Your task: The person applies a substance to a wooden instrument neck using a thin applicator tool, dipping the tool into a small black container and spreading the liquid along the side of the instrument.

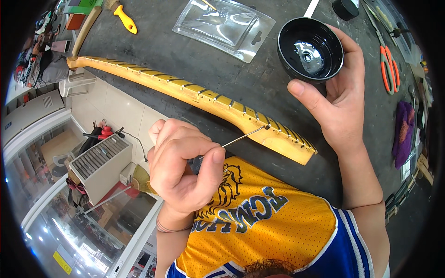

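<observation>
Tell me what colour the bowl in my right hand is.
The bowl in your right hand is glossy black, clear in the head view.

Free passage lay over the dark bench (153,51) between the guitar neck (194,96) and the far plastic tray (222,30). The neck barred near-to-far travel; the left hand (185,162) and metal rod (243,136) obstructed its near side, the right hand (340,102) and black bowl (288,46) the far right.

My left hand (187,164) covers the near end of a thin metal tool (243,136), a black bowl (328,51) hides fingers of my right hand (343,102), and the upper edge crops a brush (124,18).
</observation>
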Motion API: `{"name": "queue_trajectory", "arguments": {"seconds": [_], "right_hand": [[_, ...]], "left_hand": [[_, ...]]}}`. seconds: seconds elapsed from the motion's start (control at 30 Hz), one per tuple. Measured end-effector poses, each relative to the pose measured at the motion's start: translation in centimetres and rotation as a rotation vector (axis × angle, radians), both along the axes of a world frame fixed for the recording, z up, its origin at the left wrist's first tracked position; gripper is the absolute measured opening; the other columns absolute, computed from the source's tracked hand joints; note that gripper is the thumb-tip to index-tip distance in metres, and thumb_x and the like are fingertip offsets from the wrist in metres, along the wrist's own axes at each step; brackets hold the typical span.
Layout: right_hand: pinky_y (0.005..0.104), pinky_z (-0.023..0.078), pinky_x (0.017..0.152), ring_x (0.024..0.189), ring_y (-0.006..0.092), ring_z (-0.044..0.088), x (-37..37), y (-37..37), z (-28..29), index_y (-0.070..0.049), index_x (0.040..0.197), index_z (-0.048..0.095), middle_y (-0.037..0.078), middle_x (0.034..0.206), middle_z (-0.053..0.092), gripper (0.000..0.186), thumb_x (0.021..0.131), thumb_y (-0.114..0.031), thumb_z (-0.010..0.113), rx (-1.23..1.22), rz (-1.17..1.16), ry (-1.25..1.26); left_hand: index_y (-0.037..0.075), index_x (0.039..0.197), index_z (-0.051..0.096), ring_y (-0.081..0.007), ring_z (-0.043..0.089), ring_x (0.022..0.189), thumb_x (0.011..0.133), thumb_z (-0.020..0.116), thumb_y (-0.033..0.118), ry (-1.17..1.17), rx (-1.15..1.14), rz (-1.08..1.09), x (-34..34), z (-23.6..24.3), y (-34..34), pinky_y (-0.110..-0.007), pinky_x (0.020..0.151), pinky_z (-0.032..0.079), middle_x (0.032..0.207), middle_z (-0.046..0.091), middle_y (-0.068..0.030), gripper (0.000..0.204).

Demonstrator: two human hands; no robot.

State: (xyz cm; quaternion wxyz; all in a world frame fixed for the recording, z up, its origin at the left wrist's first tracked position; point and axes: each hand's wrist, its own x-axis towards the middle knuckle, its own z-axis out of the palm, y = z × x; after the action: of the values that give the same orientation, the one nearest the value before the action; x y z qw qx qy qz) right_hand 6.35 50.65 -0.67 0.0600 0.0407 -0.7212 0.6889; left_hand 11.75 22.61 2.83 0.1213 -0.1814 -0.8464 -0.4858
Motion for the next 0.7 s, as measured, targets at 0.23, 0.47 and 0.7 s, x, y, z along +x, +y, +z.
{"name": "queue_trajectory", "arguments": {"seconds": [0.23, 0.47, 0.7], "right_hand": [[0.0408, 0.048, 0.128, 0.147, 0.0246, 0.061, -0.06, 0.01, -0.01, -0.001, 0.167, 0.039, 0.015, 0.158, 0.059, 0.093, 0.09, 0.0, 0.092, 0.009, 0.0, 0.005], [0.0407, 0.048, 0.128, 0.147, 0.0246, 0.061, -0.01, 0.06, 0.01, -0.001, 0.167, 0.04, 0.015, 0.158, 0.059, 0.093, 0.09, 0.001, 0.092, -0.006, 0.005, 0.005], [0.0408, 0.048, 0.127, 0.148, 0.0245, 0.061, -0.05, 0.05, -0.04, -0.001, 0.167, 0.04, 0.014, 0.158, 0.059, 0.094, 0.089, 0.002, 0.091, -0.003, 0.005, 0.009]], "left_hand": [[0.007, 0.092, 0.072, -0.0226, 0.063, 0.073, 0.082, 0.085, 0.0, 0.024, -0.046, -0.012, -0.13, 0.36, 0.43, -0.039, 0.082, 0.038, 0.078, 0.07, -0.004, 0.018], [0.007, 0.091, 0.071, -0.0227, 0.063, 0.073, 0.082, 0.085, 0.0, 0.01, -0.031, 0.004, 0.06, 0.74, 0.27, -0.04, 0.081, 0.037, 0.079, 0.07, -0.0031, 0.018], [0.008, 0.091, 0.071, -0.023, 0.063, 0.073, 0.082, 0.085, 0.0, 0.02, -0.064, -0.026, -0.19, 0.7, 0.46, -0.04, 0.082, 0.038, 0.079, 0.071, -0.0033, 0.018]]}}
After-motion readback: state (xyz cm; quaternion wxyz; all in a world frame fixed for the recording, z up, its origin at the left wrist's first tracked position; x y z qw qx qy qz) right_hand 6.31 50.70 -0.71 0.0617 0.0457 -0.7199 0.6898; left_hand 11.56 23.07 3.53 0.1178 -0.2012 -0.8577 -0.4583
